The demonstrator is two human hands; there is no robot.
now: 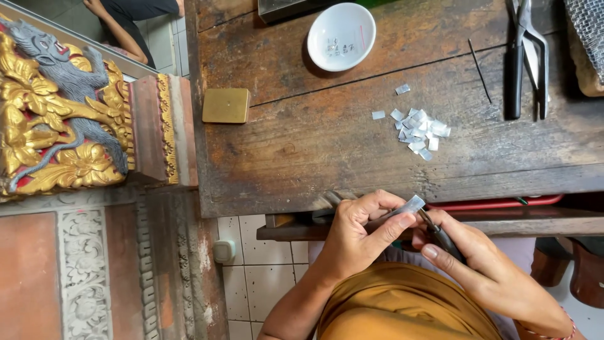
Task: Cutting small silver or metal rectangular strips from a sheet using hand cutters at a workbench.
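Gripping strip (412, 204) beyond table edge (377, 198)

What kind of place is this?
Probably a small craft workshop: a worn wooden workbench, a pile of cut silvery pieces, shears lying ready, and a gilded carved ornament beside it.

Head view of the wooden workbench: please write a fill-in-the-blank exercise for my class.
1. The left hand pinches a thin silvery metal strip by its ___ end.
2. The right hand grips small dark ___.
3. The pile of small silvery cut pieces lies on the ___ workbench.
4. The round white bowl sits ___ the square brass plate.

Missing: lower; shears; wooden; beyond
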